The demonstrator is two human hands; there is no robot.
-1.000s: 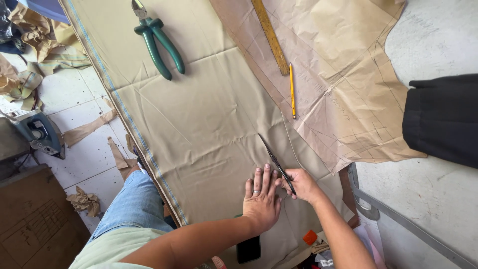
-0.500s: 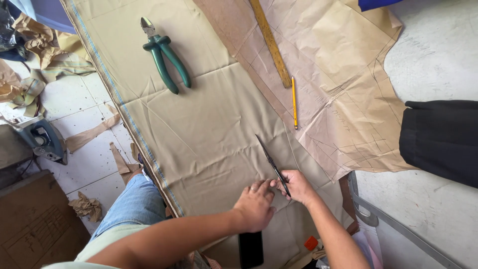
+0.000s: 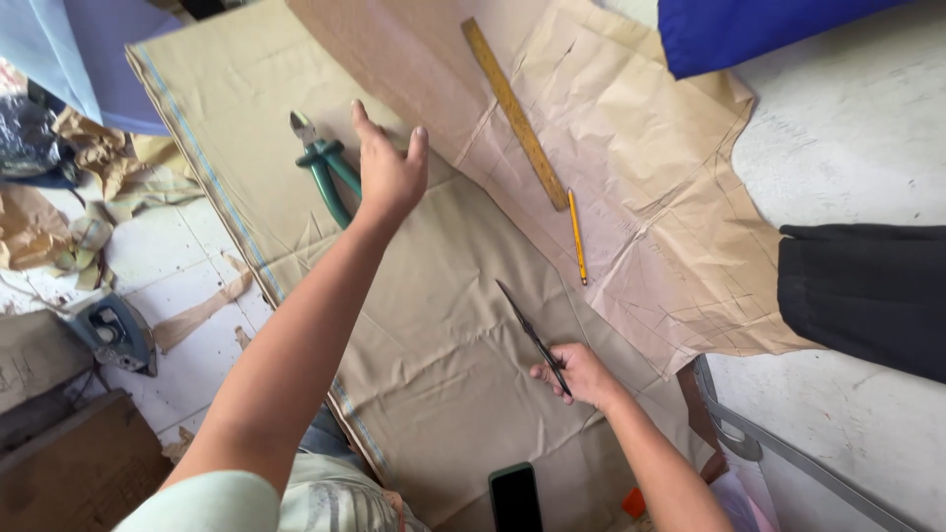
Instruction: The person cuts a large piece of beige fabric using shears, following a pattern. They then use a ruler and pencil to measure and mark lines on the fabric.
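1. Here, the right hand [image 3: 581, 374] is closed around the handles of a pair of dark scissors [image 3: 532, 335] – the blades lie shut, flat on the tan fabric [image 3: 434, 325] and pointing away from the person.
2. The left hand [image 3: 387, 169] is stretched out with fingers spread and holding nothing, hovering over the fabric just beside the green-handled pliers [image 3: 323, 167].
3. A wooden ruler [image 3: 514, 110] and a yellow pencil [image 3: 576, 236] rest on the brown pattern paper [image 3: 650, 197], which overlaps the fabric's far edge.
4. A black phone [image 3: 514, 498] lies near the person's body.
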